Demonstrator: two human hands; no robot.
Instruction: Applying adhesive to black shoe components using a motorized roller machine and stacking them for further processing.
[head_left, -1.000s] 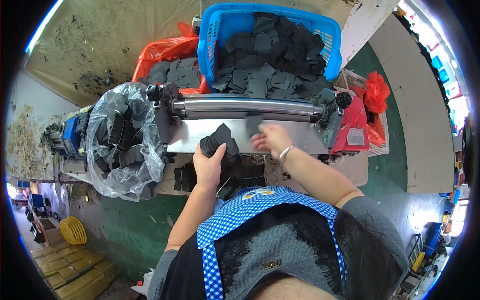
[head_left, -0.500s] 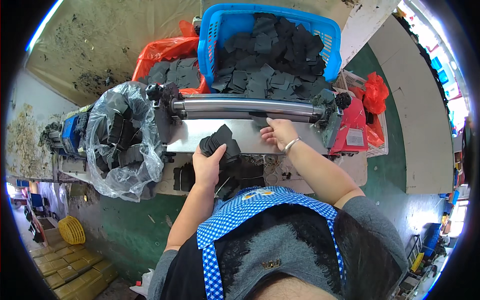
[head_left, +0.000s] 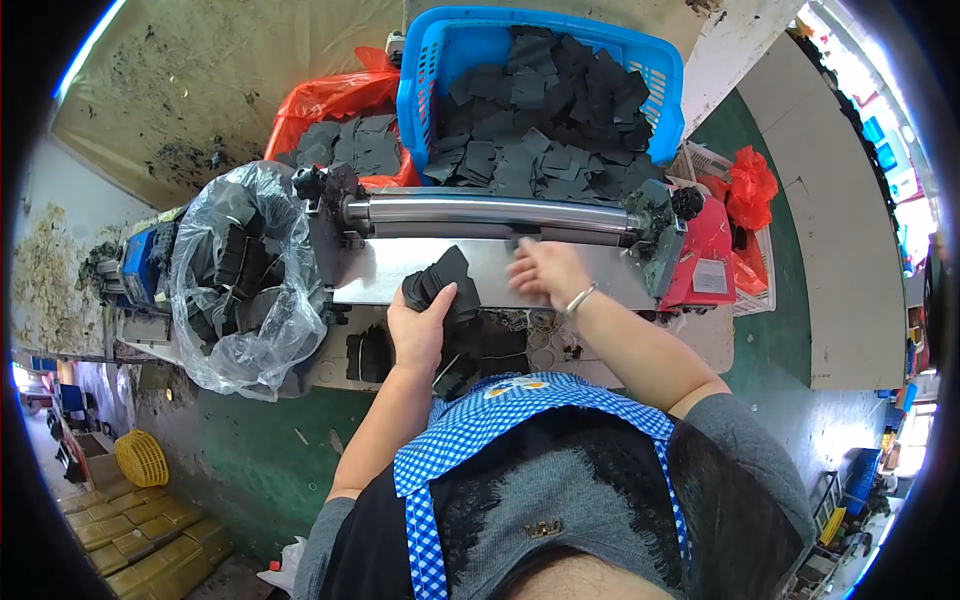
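My left hand [head_left: 418,330] is closed round a fanned stack of thin black sheet pieces [head_left: 448,280], above the near edge of a metal feed plate [head_left: 400,265]. My right hand [head_left: 548,272], with a bracelet at the wrist, is over the right part of that plate. Its fingers are smeared by motion, so I cannot tell whether they hold anything. A small dark piece [head_left: 522,240] shows just beyond the fingertips, close to the steel roller [head_left: 490,212] of the machine.
Behind the roller stands a blue basket [head_left: 412,100] heaped with black pieces, beside a red bag [head_left: 310,105] of similar pieces. A clear plastic bag [head_left: 290,345] with bundled stacks is at the left. Tied black bundles [head_left: 500,345] lie below the plate. The machine's red housing [head_left: 705,245] is at the right.
My right hand has moved slightly left and nearer to me. Less of the dark piece shows by the roller. My left hand keeps its stack, nearly in the same place.
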